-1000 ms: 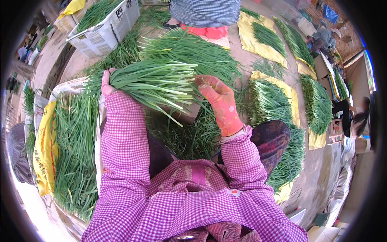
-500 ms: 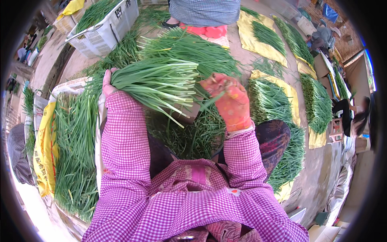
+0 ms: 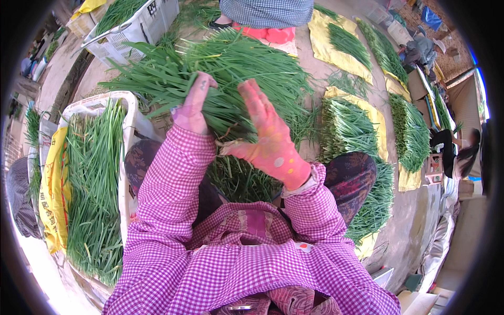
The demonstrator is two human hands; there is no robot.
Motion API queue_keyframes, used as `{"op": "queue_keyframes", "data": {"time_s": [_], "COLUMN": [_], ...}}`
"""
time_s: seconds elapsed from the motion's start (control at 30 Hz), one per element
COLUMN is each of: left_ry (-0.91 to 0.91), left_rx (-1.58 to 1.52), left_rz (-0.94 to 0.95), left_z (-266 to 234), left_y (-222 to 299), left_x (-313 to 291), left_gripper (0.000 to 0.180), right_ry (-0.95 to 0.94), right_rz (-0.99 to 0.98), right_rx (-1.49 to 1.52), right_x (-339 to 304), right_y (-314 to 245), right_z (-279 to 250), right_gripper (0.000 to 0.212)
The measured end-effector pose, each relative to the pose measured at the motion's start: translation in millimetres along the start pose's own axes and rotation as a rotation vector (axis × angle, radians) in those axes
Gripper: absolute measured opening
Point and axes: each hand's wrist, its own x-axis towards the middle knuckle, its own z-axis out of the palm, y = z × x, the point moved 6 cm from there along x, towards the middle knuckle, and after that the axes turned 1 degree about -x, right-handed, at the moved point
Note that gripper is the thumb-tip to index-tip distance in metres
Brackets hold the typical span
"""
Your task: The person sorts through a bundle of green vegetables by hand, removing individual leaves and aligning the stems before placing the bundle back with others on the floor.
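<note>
Long green garlic chives [image 3: 149, 81] fan out to the left from my left hand [image 3: 193, 107], which is closed round them with the thumb raised; part of its fingers is hidden by the leaves. My right hand [image 3: 273, 144], in an orange-pink glove with pale dots, is open, thumb and fingers spread. It faces the left hand across the dark green leaves between them. Just beyond both hands lies a large heap of chives [image 3: 257, 68]. More loose leaves [image 3: 241, 176] lie below, between my knees.
At my left stands a white basket [image 3: 128, 118] of chives with a yellow sack [image 3: 52, 194] over its side. A white crate [image 3: 152, 26] is far left. Stacked chives [image 3: 346, 126] lie on yellow sheets to the right. A person in a checked apron [image 3: 265, 13] is ahead.
My left hand has moved right and inward with the chives, whose pale stem ends no longer show at the right. The right hand has opened from a closed grip and come closer to it.
</note>
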Motion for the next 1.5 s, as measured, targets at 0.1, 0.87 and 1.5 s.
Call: {"op": "queue_keyframes", "data": {"time_s": [0.1,0.87,1.5], "left_ry": [-0.129,0.016,-0.559], "left_rx": [-0.315,-0.308,-0.117], "left_rz": [0.003,-0.207,-0.658], "left_z": [21,5,107], "left_y": [-14,-43,-87], "left_x": [-10,9,-39], "left_gripper": [0.021,0.050,0.038], "right_ry": [0.009,0.691,0.622], "right_rz": [-0.007,0.353,0.393], "right_rx": [-0.053,1.202,1.293], "right_x": [1,-2,-14], "right_y": [-4,106,161], "right_z": [22,-75,-112], "right_gripper": [0.125,0.053,0.054]}}
